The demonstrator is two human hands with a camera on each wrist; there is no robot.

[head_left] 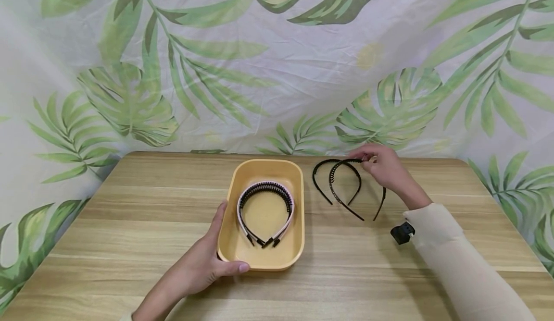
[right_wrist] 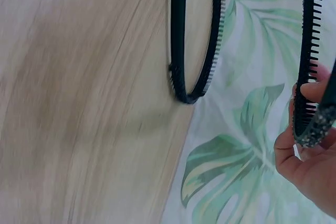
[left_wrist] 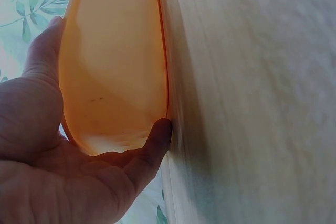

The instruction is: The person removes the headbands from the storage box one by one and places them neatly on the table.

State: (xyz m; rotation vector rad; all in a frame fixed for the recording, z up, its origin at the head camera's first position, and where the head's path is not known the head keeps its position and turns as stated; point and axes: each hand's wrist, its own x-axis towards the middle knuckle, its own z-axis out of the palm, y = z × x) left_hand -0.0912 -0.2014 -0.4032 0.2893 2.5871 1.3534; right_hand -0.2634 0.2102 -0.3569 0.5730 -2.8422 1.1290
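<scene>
My left hand (head_left: 204,264) grips a yellow plastic box (head_left: 302,215) at its near left corner, thumb over the near rim and fingers along the left side. Inside the box lie several stacked headbands (head_left: 266,188), black toothed ones and a pale pink or white one, their ends pointing toward me. To the right of the box, my right hand (head_left: 384,168) pinches a black toothed headband (right_wrist: 307,35) with a speckled, glittery outside. Another black toothed headband (head_left: 319,189) lies on the table, partly overlapped by the held one in the head view.
The light wood-grain table (head_left: 130,225) reaches back to a leaf-patterned cloth (head_left: 207,90) hanging behind it. A small black device (head_left: 402,233) is worn at the right sleeve's cuff (head_left: 434,225).
</scene>
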